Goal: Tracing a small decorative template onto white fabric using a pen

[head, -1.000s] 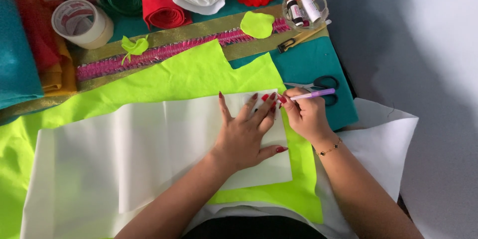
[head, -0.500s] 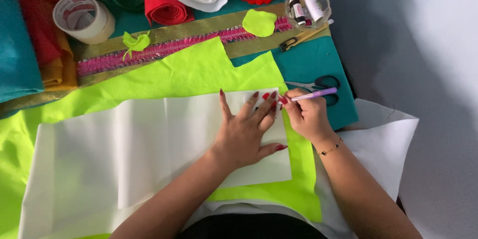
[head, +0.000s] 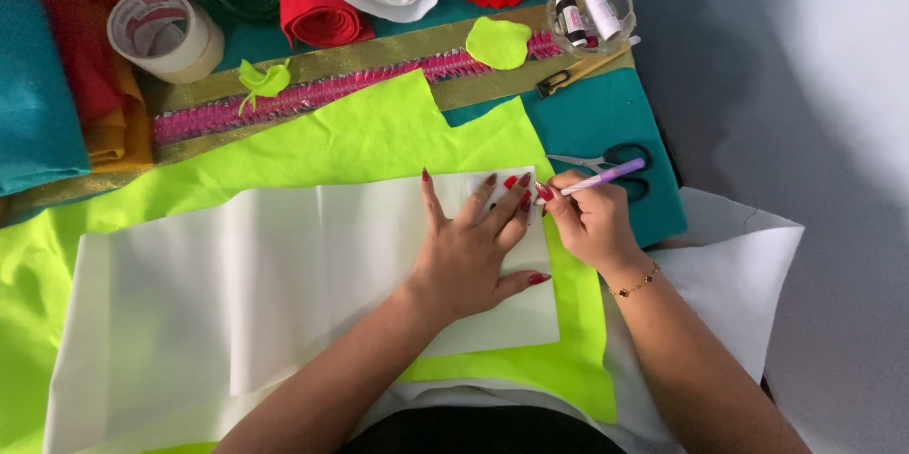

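— How is the white rectangular paper sheet laid?
— It is spread flat on the neon-yellow felt cloth, pressed down near its top right corner by the left hand, fingers splayed, nothing grasped.
— And the right hand?
— A slim purple pen is pinched in it, tip at the sheet's edge.
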